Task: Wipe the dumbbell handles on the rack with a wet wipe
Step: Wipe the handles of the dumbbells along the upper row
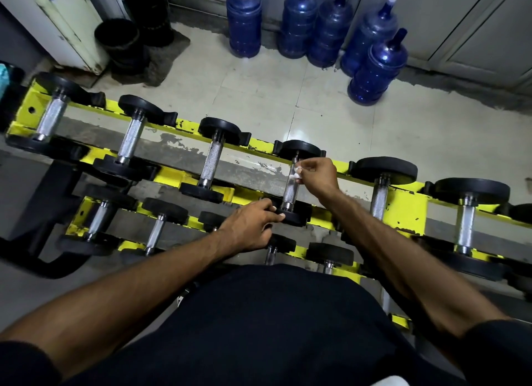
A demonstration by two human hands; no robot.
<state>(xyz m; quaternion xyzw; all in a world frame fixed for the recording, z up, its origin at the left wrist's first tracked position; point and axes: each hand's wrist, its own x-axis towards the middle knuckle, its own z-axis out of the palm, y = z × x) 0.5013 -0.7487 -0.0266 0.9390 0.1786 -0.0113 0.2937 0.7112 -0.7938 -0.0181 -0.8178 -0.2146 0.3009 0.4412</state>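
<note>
A yellow rack (408,210) runs across the view with several black dumbbells on two tiers. My right hand (319,174) pinches a small crumpled white wet wipe (298,174) against the upper part of the chrome handle (288,194) of the fourth dumbbell on the top tier. My left hand (250,227) rests on that dumbbell's near black weight (296,215), fingers curled over its edge. Other knurled handles lie to the left (211,164) and right (379,200).
Several blue water jugs (377,66) stand on the tiled floor behind the rack. Black buckets (123,44) sit by a white door at the back left. A lower tier of smaller dumbbells (157,231) is close to my body.
</note>
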